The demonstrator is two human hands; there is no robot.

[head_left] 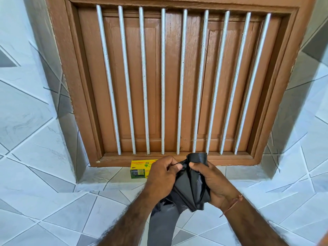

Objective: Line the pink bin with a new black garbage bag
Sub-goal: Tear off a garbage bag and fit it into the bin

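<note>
Your left hand (162, 176) and right hand (212, 183), fingers pinched on a crumpled black plastic garbage bag (188, 190), before the yellow cardboard box (140, 168) on the tiled sill's back edge.

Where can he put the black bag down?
The tiled sill right of the yellow box is bare, below the brown window frame. Left of the box is bare too. The middle is crowded by both hands.

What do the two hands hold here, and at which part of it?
Both hold one black garbage bag. The left hand pinches a thin edge near its top; the right hand grips the bunched upper part. The rest hangs down.
</note>
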